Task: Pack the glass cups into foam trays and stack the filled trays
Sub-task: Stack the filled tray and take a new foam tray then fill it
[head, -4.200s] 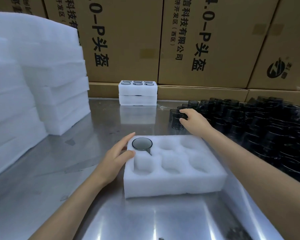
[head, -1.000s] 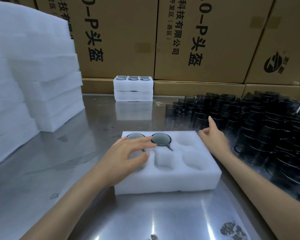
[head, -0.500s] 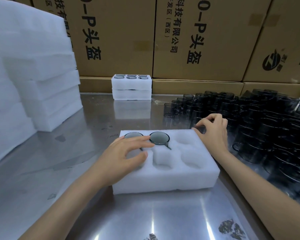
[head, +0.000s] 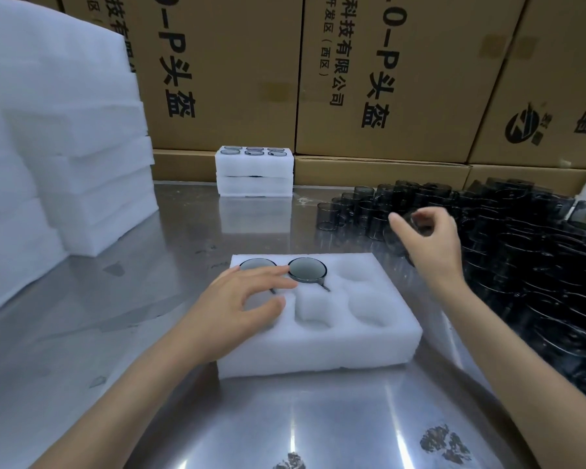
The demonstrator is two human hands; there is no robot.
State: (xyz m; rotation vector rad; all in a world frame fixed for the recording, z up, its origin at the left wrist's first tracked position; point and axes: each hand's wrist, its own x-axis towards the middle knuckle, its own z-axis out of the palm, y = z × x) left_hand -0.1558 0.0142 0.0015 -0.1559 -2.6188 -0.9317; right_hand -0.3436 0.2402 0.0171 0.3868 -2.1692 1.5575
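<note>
Tray (head: 318,346) at mid-table (head: 82,333), toward the near edge; two cups (head: 307,269) in its far-row pockets, left and middle. Left hand (head: 241,308) on tray's left part. Right hand (head: 427,245) beyond tray's far right corner, over loose cups (head: 521,252) massed along table's right side. Two filled trays (head: 254,170) stacked at far edge, against boxes (head: 386,79). Foam stacks (head: 65,147) at far left.

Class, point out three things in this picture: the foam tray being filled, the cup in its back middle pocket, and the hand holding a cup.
foam tray (head: 318,350), head view, front wall.
cup (head: 307,269), head view, its open top.
right hand (head: 432,247), head view, back of the hand.
</note>
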